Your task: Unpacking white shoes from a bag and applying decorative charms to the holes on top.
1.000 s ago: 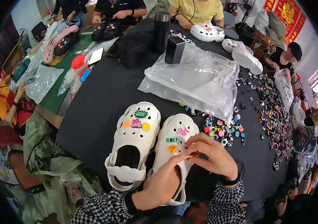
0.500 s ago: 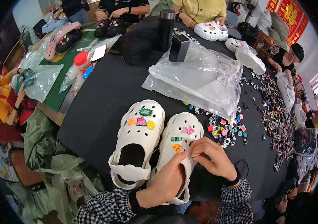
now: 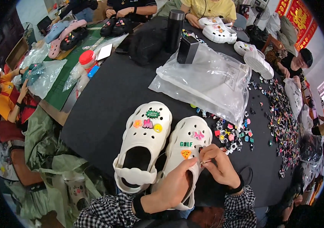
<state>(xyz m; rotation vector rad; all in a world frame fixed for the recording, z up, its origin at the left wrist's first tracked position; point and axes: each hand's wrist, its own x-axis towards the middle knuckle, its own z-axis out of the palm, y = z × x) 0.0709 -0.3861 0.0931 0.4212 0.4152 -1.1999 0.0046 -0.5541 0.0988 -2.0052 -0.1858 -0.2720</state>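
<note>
Two white clogs stand side by side at the near edge of the black table. The left clog (image 3: 145,138) bears a green burst-shaped charm (image 3: 153,113), an orange flower charm (image 3: 137,123), a pink charm (image 3: 147,123) and a yellow round charm (image 3: 157,128). On the right clog (image 3: 196,123) sit a pink charm (image 3: 199,135), a green lettering charm (image 3: 186,144) and a pizza-slice charm (image 3: 186,154). My left hand (image 3: 173,184) grips this clog, fingers hidden inside its opening. My right hand (image 3: 219,165) pinches something tiny and pale at its right side.
Behind the clogs lies a clear plastic bag (image 3: 204,76) with a black box (image 3: 188,50) on it, near a black bottle (image 3: 175,30). Loose charms (image 3: 232,133) spread rightward into a large heap (image 3: 283,121). More white clogs (image 3: 219,32) stand farther back, where other people work.
The whole view has shifted slightly, moving the scene a little rightward. My right fingers have changed position a little at the clog's side; my left hand keeps its grip.
</note>
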